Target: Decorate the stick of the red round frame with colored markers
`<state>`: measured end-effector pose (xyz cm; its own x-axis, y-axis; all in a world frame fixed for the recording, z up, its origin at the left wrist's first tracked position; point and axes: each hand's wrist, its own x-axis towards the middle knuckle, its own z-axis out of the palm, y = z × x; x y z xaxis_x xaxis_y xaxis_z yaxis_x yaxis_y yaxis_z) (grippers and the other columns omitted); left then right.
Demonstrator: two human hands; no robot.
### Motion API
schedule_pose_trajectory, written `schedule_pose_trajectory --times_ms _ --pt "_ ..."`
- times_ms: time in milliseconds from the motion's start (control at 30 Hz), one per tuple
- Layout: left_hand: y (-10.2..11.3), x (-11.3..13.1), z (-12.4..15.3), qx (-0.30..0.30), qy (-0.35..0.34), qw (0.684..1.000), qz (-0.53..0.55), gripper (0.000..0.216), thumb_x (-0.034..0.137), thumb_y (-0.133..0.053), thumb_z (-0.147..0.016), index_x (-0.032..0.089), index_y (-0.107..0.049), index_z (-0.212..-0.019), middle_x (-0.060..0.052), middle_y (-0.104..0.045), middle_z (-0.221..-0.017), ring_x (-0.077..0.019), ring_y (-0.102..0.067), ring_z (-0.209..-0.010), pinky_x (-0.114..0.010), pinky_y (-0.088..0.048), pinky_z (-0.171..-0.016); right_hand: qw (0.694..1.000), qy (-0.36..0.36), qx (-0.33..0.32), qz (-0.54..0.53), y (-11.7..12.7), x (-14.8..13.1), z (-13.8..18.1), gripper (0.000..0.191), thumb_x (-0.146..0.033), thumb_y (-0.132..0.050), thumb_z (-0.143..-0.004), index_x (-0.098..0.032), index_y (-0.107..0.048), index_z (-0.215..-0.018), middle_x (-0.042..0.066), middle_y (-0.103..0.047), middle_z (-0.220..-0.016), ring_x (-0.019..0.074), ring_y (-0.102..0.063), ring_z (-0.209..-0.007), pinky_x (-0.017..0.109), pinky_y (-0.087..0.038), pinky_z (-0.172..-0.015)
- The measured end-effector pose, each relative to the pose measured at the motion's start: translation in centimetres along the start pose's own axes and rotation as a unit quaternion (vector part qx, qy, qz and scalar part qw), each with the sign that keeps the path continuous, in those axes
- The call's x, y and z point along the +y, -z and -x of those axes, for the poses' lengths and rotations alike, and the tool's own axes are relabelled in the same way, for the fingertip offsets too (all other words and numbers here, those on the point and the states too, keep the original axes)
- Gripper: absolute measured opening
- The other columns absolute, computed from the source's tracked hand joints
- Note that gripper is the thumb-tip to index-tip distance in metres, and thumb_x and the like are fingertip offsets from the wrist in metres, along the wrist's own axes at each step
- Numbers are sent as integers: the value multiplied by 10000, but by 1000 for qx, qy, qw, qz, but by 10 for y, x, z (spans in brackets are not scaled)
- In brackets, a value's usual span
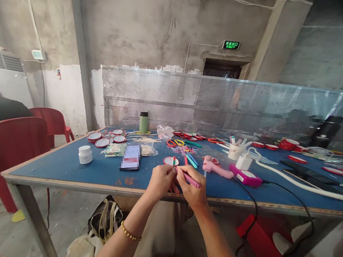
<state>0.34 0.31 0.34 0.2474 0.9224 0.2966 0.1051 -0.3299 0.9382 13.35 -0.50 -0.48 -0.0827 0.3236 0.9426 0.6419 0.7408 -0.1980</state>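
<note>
At the table's near edge, my right hand (pixel 192 185) is closed around a pink marker pen (pixel 192 180), held slantwise. My left hand (pixel 161 180) is closed too, its fingertips meeting those of the right; what it pinches is hidden. Just beyond the fingertips is a small round drum (pixel 168 160) with a white face and red rim, with a narrow green piece across it. Whether the left hand touches this drum I cannot tell. Blue and teal marker pens (pixel 192 160) lie right of the drum, and a pink hot glue gun (pixel 217 167) lies farther right.
A phone (pixel 130 157) rests on bagged sticks, left of my hands. Near them stand a white jar (pixel 85 154) and a green bottle (pixel 143 122). More red-rimmed drums (pixel 102 143) lie at the back left. A purple power adapter (pixel 245 175) and a white cable (pixel 297 186) occupy the right side.
</note>
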Motion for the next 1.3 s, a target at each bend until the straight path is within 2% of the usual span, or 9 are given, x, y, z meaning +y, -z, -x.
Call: schedule_pose_trajectory --times_ms 267,500,833,1300 --pt "1 -1 -1 -6 -3 1000 6 339 396 -481 -876 198 -515 -603 22 -575 -418 -148 -637 -414 -188 -429 -409 1000 -6 1 -1 1 0 0 187 -185 -530 -935 -195 -646 -788 18 -698 -679 140 -659 -586 236 -498 -573" --pt "-1 1 0 -6 1 1000 27 298 311 -494 -852 188 -484 -581 25 -573 -454 -144 -658 -424 -167 -401 -380 999 -18 27 -5 1 -2 0 178 -186 -541 -934 -198 -637 -785 2 -669 -641 128 -614 -527 234 -490 -552" --pt "0 -2 -1 -3 -11 1000 11 311 360 -479 -867 190 -510 -609 20 -580 -434 -159 -651 -422 -190 -427 -396 1000 -1 10 -3 0 1 2 157 -164 -547 -934 -186 -652 -820 29 -710 -714 143 -676 -623 233 -503 -607" --pt "0 -2 -1 -2 -14 1000 5 320 353 -465 -871 193 -513 -598 17 -583 -418 -146 -631 -403 -187 -426 -398 1000 9 4 9 -1 2 2 160 -162 -547 -930 -182 -646 -806 24 -698 -690 136 -659 -598 227 -489 -589"
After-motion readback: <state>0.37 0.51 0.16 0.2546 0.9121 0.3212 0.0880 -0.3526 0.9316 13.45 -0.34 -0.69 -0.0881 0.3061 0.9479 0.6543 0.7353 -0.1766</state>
